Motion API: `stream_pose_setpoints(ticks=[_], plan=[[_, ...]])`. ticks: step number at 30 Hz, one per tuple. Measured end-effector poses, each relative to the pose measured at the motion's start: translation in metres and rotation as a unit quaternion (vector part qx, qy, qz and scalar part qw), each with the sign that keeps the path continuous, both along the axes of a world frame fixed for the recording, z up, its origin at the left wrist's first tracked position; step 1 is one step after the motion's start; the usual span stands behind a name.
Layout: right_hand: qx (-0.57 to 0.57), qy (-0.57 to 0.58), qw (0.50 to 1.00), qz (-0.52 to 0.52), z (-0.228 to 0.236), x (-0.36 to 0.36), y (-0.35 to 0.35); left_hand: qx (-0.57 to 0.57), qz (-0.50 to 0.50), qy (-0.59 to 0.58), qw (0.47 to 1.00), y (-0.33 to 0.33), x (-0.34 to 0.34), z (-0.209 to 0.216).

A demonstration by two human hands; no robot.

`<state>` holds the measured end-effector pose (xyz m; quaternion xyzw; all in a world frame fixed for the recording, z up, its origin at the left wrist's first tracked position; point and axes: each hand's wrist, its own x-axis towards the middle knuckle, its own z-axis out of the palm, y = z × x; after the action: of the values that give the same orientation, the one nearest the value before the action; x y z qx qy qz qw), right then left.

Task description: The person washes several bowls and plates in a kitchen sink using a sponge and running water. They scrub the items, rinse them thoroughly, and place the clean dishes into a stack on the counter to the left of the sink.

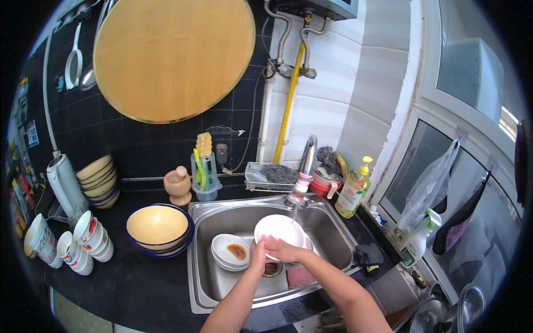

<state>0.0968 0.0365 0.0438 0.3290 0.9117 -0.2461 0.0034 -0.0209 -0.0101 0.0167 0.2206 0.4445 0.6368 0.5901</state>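
Note:
Under the faucet (pixel 303 177), a white plate (pixel 281 226) is tilted over the sink (pixel 214 280), and a thin stream of water falls on it. My left hand (pixel 257 256) grips its near left edge, the fingers partly hidden behind it. Across the plate's near part lies my right hand (pixel 279 250), fingers stretched out flat. To the left in the sink sits a small stack of white dishes (pixel 226 242), the top one bearing an orange-brown stain. A pink sponge or cloth (pixel 300 277) rests by the drain (pixel 271 269).
Large cream bowls with blue rims (pixel 158 225) stand left of the sink, beyond them stacked patterned cups (pixel 100 238). A wooden mortar (pixel 177 186) and a utensil holder (pixel 205 177) are behind. Right of the sink are a yellow-capped soap bottle (pixel 353 191) and a spray bottle (pixel 417 244).

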Motion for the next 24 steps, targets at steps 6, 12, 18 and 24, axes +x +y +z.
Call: stream_pose_setpoints(ticks=[6, 12, 18, 24], plan=[[0.065, -0.140, 0.987, -0.053, 0.020, 0.012, -0.014, 0.052, 0.101, 0.110, 0.987, 0.015, -0.009, -0.023], [-0.010, 0.072, 0.997, 0.005, -0.001, 0.000, -0.005, 0.027, 0.026, -0.020, 0.999, 0.007, -0.004, -0.018], [0.112, -0.023, 0.989, -0.093, 0.028, 0.015, -0.018, 0.009, 0.024, -0.055, 0.998, 0.017, -0.008, -0.032], [0.061, 0.112, 0.992, 0.021, 0.006, 0.007, -0.007, 0.053, 0.014, -0.032, 0.998, 0.020, -0.011, -0.042]])
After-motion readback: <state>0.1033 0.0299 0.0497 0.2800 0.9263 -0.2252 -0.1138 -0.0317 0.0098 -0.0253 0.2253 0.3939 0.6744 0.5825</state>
